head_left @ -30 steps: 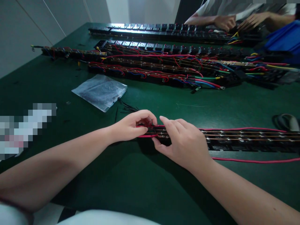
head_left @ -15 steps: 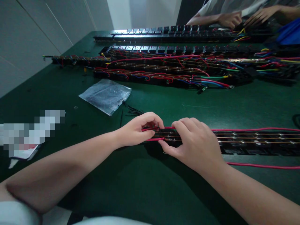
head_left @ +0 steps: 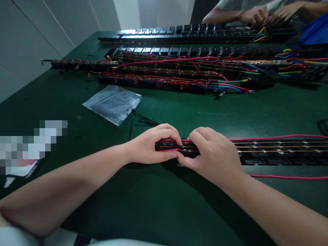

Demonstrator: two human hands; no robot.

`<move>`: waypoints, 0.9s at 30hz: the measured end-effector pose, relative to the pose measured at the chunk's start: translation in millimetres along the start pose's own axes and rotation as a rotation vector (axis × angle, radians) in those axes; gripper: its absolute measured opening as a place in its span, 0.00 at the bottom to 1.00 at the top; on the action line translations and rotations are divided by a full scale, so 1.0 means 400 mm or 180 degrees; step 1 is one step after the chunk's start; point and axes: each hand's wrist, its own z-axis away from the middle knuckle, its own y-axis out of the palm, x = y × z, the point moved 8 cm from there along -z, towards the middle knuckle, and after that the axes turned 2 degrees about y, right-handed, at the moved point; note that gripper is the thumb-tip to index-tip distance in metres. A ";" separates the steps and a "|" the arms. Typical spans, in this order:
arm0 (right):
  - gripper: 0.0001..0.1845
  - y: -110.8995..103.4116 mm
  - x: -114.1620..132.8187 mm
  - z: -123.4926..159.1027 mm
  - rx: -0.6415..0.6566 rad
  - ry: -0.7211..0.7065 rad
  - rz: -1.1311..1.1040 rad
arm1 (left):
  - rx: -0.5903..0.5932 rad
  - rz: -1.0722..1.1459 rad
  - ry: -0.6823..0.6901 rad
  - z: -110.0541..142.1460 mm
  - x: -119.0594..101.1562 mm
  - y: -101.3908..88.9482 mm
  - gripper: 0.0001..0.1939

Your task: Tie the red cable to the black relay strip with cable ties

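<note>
Bag [head_left: 111,102] of clear plastic lies left of the upper centre; thin black ties [head_left: 145,119] spread from its lower right corner, but its content I cannot tell. At the centre, my left hand [head_left: 145,146] and right hand [head_left: 216,148] are half curled over the wired black strip [head_left: 258,159], which runs to the right edge. Whether they pinch any wire, I cannot tell.

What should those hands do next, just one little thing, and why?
Maybe the left hand should press the near red wire against the black strip: its thumb and the right hand's thumb sit close together beside that wire, and its fingers curl over the strip.
</note>
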 end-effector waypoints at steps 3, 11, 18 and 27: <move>0.21 0.000 0.002 0.001 -0.0033 -0.0011 0.0018 | -0.0015 0.0126 -0.0064 0.004 0.004 -0.003 0.10; 0.23 -0.004 0.005 0.010 -0.0121 -0.0116 -0.0023 | -0.0399 0.0541 -0.0540 0.017 0.053 -0.011 0.10; 0.20 0.002 0.013 0.016 -0.0008 -0.0272 -0.0050 | -0.0507 0.0801 -0.0880 0.018 0.074 -0.009 0.09; 0.22 0.008 0.025 0.012 0.0038 -0.0377 -0.0353 | -0.0850 0.0823 -0.1040 0.023 0.085 -0.027 0.08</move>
